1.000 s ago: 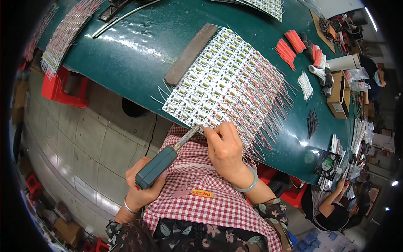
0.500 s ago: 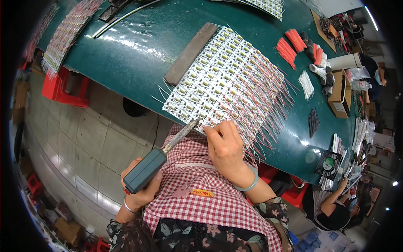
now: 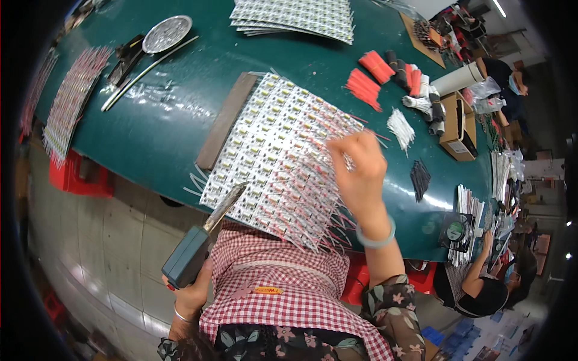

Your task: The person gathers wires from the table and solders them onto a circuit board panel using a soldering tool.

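My left hand is closed around the dark green body of a soldering iron. Its metal barrel slants up over the lower left part of a white circuit board panel. Rows of small yellowish parts cover the panel, and thin red and white wires stick out over its right side. A dark flat bar lies along the panel's left edge. Above the panel's right edge is my right hand, fingers curled together and slightly blurred; whatever is between them is too small to make out.
Bundles of red wires, white wires and black wires lie right on the green table. More panels are stacked at the back. A metal dish stands far left, a small black fan right. Another person sits at right.
My right hand has risen from the panel's near edge to above its right side. The soldering iron has shifted slightly left. The whole view has moved, showing more of the table's back.
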Action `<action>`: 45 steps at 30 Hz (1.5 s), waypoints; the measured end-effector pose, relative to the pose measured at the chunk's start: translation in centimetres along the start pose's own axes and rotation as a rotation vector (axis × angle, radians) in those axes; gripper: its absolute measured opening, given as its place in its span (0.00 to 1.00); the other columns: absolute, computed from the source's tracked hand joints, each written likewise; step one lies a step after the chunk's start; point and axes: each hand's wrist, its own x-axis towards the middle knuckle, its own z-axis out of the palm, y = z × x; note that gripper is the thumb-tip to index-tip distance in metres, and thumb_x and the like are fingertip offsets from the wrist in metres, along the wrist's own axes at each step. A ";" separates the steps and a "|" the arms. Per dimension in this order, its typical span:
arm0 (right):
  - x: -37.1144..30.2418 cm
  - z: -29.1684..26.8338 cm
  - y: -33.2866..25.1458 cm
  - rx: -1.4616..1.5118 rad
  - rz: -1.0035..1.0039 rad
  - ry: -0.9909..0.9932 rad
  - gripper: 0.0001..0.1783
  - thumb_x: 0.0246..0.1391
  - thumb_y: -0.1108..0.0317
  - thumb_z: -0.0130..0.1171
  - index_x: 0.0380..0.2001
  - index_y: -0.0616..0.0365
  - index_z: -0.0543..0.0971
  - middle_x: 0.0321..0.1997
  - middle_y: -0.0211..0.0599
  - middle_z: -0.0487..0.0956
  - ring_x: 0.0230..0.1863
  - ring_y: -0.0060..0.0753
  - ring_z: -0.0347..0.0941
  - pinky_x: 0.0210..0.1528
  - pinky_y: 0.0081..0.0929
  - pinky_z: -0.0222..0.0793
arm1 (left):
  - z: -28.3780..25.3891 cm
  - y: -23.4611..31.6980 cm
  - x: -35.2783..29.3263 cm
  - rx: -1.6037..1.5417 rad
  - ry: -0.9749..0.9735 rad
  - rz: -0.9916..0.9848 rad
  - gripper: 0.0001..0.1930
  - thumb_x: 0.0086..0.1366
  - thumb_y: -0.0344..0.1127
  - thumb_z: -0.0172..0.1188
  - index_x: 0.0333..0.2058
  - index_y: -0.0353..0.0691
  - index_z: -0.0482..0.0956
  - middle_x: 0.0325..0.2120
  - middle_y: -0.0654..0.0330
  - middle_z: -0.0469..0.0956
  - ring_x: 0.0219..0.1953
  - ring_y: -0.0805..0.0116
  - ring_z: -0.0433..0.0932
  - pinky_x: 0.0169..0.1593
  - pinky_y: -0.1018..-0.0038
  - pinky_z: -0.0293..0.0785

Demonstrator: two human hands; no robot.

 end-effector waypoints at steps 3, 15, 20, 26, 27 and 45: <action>2.9 0.6 7.9 -0.103 0.035 0.043 0.05 0.44 0.79 0.65 0.28 0.60 0.80 0.28 0.38 0.74 0.34 0.43 0.70 0.36 0.36 0.66 | 0.7 0.3 0.9 -0.015 0.029 -0.028 0.11 0.61 0.21 0.61 0.43 0.28 0.76 0.22 0.63 0.74 0.19 0.78 0.70 0.22 0.79 0.65; 0.9 -4.4 17.1 -0.362 0.135 0.042 0.11 0.46 0.78 0.64 0.35 0.59 0.82 0.36 0.38 0.77 0.41 0.45 0.71 0.43 0.38 0.69 | 4.6 3.7 4.0 -0.127 0.205 -0.190 0.08 0.59 0.23 0.63 0.37 0.29 0.76 0.22 0.63 0.75 0.21 0.76 0.71 0.23 0.77 0.66; -2.3 -6.1 17.9 -0.457 0.277 -0.066 0.12 0.44 0.79 0.66 0.35 0.62 0.81 0.36 0.41 0.77 0.42 0.46 0.71 0.45 0.39 0.69 | 6.3 4.8 5.4 -0.109 0.153 -0.150 0.05 0.61 0.22 0.61 0.36 0.30 0.76 0.19 0.64 0.72 0.19 0.77 0.69 0.22 0.77 0.64; -2.6 -5.0 19.6 -0.566 0.154 -0.001 0.08 0.45 0.80 0.62 0.31 0.61 0.78 0.34 0.41 0.75 0.39 0.46 0.71 0.41 0.38 0.71 | 6.5 5.0 5.4 -0.059 0.054 -0.179 0.16 0.63 0.24 0.60 0.49 0.28 0.74 0.23 0.63 0.73 0.20 0.78 0.66 0.24 0.79 0.62; -2.7 -4.9 19.7 -0.589 0.138 0.002 0.06 0.46 0.80 0.61 0.30 0.60 0.77 0.33 0.41 0.74 0.39 0.46 0.71 0.41 0.37 0.71 | 6.5 4.9 5.3 -0.056 0.055 -0.177 0.16 0.63 0.24 0.60 0.49 0.28 0.74 0.23 0.63 0.73 0.20 0.78 0.66 0.24 0.79 0.62; -1.1 -6.2 18.8 -0.384 0.150 0.049 0.10 0.45 0.85 0.57 0.32 0.63 0.78 0.32 0.41 0.71 0.36 0.44 0.69 0.38 0.37 0.69 | -10.6 14.8 9.2 0.439 0.619 0.373 0.14 0.67 0.28 0.56 0.49 0.29 0.78 0.18 0.70 0.64 0.20 0.83 0.61 0.25 0.85 0.53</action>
